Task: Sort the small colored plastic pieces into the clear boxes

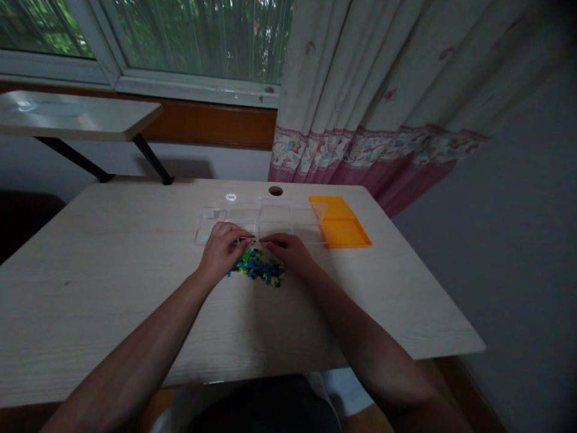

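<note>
A small heap of tiny coloured pieces [256,264], blue, green, yellow, white and dark, lies on the table between my hands. They look like small building bricks, though they are too small to tell for sure. At the far edge of the heap, my left hand [223,249] has its fingers and thumb closed in a pinch. My right hand [291,249] pinches from the other side, its fingertips almost meeting the left ones. What sits between the fingertips is too small to make out. Just beyond both hands lies a clear plastic compartment box [274,213], partly hidden by them.
An orange tray with a divider [345,231] lies right of the clear box, touching or overlapping its end. The pale wooden table [135,288] has a round cable hole [275,191] near its back edge. A raised shelf [81,117] stands back left; a curtain [351,120] hangs behind.
</note>
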Demonstrator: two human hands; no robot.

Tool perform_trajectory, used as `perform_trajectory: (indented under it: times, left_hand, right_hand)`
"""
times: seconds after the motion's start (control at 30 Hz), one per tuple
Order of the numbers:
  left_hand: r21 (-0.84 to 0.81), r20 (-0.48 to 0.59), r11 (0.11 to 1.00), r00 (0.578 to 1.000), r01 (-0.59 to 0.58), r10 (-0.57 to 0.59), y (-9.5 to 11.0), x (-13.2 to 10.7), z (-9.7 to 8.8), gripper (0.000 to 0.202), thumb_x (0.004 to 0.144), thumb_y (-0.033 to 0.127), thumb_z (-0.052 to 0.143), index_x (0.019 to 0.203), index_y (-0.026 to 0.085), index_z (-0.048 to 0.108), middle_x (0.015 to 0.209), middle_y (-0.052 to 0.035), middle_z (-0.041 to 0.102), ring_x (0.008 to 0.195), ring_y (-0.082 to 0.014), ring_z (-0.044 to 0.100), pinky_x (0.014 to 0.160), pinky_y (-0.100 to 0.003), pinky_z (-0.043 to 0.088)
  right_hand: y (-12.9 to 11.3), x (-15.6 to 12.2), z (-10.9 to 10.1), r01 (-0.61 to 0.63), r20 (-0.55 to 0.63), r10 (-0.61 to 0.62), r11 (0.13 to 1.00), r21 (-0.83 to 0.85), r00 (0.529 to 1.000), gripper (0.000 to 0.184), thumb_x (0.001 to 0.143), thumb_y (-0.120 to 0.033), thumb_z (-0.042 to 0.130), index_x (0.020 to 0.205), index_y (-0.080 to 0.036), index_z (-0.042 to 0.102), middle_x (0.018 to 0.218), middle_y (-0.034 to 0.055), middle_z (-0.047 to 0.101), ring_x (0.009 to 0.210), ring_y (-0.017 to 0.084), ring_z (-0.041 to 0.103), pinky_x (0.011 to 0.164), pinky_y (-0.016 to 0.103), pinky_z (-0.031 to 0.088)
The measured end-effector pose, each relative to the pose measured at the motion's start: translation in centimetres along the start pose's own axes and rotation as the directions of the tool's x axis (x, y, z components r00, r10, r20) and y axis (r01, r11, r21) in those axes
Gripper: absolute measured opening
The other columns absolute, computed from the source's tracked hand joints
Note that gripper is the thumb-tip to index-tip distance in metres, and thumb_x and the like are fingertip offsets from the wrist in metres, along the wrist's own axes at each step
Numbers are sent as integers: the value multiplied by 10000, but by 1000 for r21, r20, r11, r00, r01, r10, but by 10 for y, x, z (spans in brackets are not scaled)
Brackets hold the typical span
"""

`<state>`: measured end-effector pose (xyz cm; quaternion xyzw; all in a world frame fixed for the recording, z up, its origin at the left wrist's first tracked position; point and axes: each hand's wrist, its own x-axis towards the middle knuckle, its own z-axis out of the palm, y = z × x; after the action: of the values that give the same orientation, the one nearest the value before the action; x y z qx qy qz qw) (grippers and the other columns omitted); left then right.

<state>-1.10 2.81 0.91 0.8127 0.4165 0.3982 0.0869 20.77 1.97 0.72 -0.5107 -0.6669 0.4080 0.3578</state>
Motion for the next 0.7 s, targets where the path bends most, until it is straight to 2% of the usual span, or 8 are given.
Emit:
perform_trajectory:
  times: [0.17,0.33,0.7]
  left_hand:
    - [4,-5,1000,1000,11,-11,0,1,0,201,933,347,575,1001,230,723,942,-51,652,960,-208,560,919,-381,426]
    - [0,-21,1000,1000,-15,15,0,1,1,194,928,350,586,1000,233,723,925,-45,643,946,-206,561,909,-381,428]
    - [-9,-60,1000,998,-18,18,-1,2,2,154,911,308,617,981,226,727,910,-39,644,938,-205,559,894,-374,432]
  right_hand:
    - [0,0,-1,-13,-1,13,1000,14,1000,361,792,-425,613,1007,-182,774,683,3,656,623,129,506,593,243,359]
    - [1,1,-1,4,0,-4,1000,1,1000,362,800,-441,620,998,-183,777,725,15,684,654,135,533,620,247,382]
    - [3,2,0,-2,-17,2,1000,5,1000,309,810,-376,613,996,-190,775,798,30,712,728,147,575,656,244,418]
